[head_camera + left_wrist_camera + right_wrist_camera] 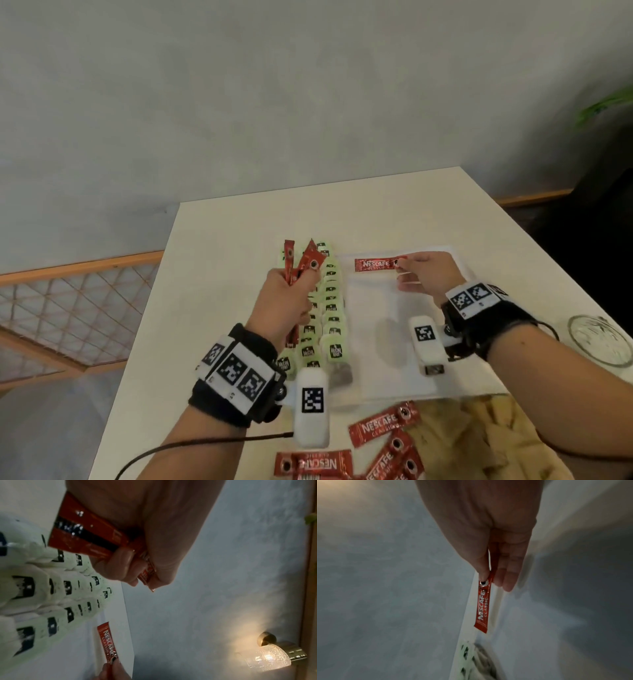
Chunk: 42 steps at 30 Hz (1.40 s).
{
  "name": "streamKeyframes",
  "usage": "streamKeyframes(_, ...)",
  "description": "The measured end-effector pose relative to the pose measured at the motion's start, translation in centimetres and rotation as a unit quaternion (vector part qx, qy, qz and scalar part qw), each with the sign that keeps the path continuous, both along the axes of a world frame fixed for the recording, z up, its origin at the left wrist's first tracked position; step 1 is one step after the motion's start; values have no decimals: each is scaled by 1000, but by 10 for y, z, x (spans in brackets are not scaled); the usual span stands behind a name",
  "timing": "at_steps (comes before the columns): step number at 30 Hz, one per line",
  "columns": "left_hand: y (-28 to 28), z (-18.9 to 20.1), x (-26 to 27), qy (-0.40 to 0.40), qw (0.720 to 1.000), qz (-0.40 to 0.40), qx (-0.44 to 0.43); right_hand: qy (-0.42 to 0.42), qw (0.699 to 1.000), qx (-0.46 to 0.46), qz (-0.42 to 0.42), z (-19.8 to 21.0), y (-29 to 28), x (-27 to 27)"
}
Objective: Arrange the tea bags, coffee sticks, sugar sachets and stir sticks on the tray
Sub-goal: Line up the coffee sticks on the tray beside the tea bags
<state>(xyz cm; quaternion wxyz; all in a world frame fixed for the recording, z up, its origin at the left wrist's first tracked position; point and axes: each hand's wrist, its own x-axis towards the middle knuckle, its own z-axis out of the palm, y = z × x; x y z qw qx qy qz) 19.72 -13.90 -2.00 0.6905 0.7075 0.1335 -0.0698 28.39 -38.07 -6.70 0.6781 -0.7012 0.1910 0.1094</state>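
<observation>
1. Coffee sticks [383, 425], glossy red foil strips, lie scattered at the near table edge beside a crumpled tan paper bag [479, 442].
2. Tray [380, 342], a flat, pale, rectangular sheet, lies on the matt white table [219, 240]; its material is hard to judge in this blur.
3. Left hand [286, 301] is fisted round a bunch of sticks [301, 263], fanned upward; beneath it, pale green tea bags [330, 308] with dark labels overlap in rows along the tray's left side.
4. Right hand [428, 274] pinches one end of a single stick [375, 264] between thumb and forefinger; it lies crosswise at the tray's far edge, the other fingers extended.
5. Ribbed glass dish [597, 341] sits at the right.
</observation>
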Motion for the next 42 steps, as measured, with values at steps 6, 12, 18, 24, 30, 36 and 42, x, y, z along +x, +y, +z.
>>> streamKeyframes(6, 15, -5, -1, 23, 1000, -9, -2, 55, 997, -43, -22, -16, 21, 42)
streamKeyframes(12, 18, -15, -3, 31, 997, 15, -63, 71, 994, -86, -18, -19, 36, 53)
streamKeyframes(18, 23, -15, -6, 24, 999, -15, -33, 58, 990, -125, -15, -12, 35, 49)
streamKeyframes(24, 8, -4, -21, 10, 999, -43, -30, -66, 991, -21, 112, 30, 42, -13)
streamKeyframes(30, -3, 2, -37, 2, 997, -78, -3, -99, 963, -17, 252, 58, 51, -73)
streamKeyframes(36, 0, 8, -51, -1, 998, -42, -56, -129, 982, -12, 139, 57, 40, -105)
streamKeyframes(42, -11, 9, -58, 0, 998, -5, -58, -84, 977, 40, 190, 66, 45, -123)
